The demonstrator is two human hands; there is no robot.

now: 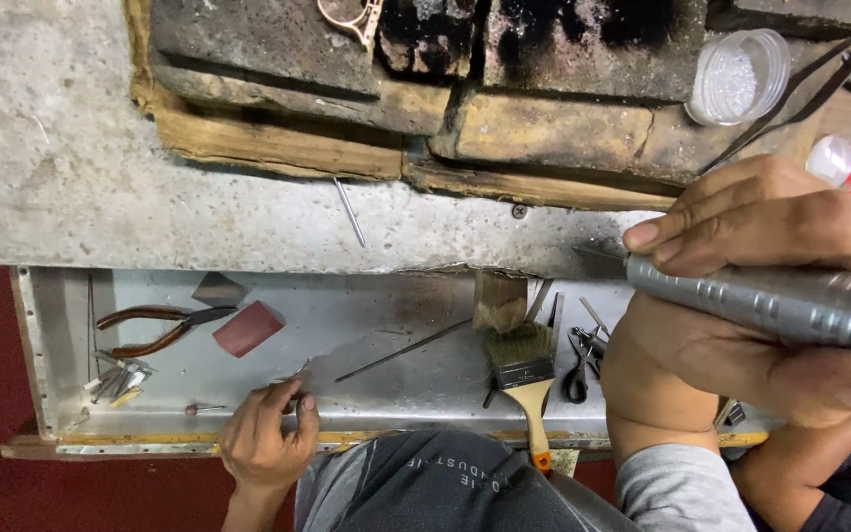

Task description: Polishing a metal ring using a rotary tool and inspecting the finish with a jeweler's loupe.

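Closest of all is the right hand [751,227]. It is closed tight around a grey power tool [760,300] shaped like a fat pen, with fingers on top and thumb below. The tool lies sideways over the bench edge, and its thin tip points left.

Lower down, the left hand [263,433] reaches into the metal tray [396,389] under the bench. Its fingertips are bent together on a small metal bit [297,372] on the tray floor. I cannot tell if they have hold of it or are only touching it.

To do this well, I think the right hand should keep the tool steady and its tip well away from the other hand. The left fingers should pinch low and slow, because the bit is tiny and the tray looks slippery.

Also in the tray are a brush [524,369] with a pale handle and small scissors [576,379] just beside it. Well off to the left lie the pliers [155,330], near a red block [248,328].

Farther away is the grey bench top [71,177], with a thin rod [351,212] lying on it. At the back sit burnt blocks [544,128] of wood and stone, and a clear tub [738,77] stands on them at the right.
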